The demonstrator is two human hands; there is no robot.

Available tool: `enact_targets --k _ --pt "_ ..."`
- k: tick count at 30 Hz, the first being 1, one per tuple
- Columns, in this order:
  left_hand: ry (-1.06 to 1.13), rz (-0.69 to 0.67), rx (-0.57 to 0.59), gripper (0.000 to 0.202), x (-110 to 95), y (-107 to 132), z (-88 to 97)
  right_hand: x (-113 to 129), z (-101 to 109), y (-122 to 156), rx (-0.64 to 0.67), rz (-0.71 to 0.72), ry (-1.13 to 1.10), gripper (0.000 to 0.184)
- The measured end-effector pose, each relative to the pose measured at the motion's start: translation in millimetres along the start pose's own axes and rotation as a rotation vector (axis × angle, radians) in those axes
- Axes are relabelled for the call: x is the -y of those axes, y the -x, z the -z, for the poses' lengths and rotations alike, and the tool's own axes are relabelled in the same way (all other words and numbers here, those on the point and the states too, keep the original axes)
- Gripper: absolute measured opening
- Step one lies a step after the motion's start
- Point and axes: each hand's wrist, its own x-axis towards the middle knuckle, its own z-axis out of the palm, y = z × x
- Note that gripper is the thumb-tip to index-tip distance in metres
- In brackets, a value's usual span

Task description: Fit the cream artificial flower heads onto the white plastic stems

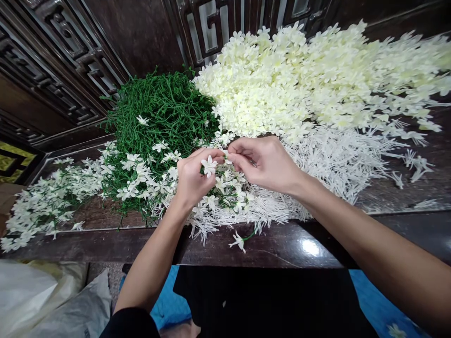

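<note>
My left hand [193, 176] is closed around a green artificial stem, and a white artificial flower [208, 166] shows at its fingers. Fingertips of my right hand [262, 162] pinch at a small green and white piece [226, 158] right beside the left fingertips; its exact kind is partly hidden. Under and around both hands lie white flowers on green stems [229, 192]. To the left behind them is a heap of green plastic stems [162, 112]. Behind my right hand rises a large pile of cream-white petals [282, 80], with thin white stamen pieces [338, 159] in front.
Everything lies on a dark wooden bench [282, 244] with a carved lattice back [211, 28]. More stemmed white flowers [52, 197] spread toward the left end. One loose flower [238, 241] rests near the front edge. Pale sacks [70, 300] stand at the lower left.
</note>
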Motion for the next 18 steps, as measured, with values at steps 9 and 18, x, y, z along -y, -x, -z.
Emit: enact_targets --k 9,18 --pt "0.000 0.065 -0.007 0.010 1 -1 1.5 6 -2 -2 -0.036 -0.080 -0.097 0.011" --pt "0.245 0.427 -0.074 0.014 9 -4 -1.4 -2 11 -8 -0.187 -0.060 -0.289 0.026"
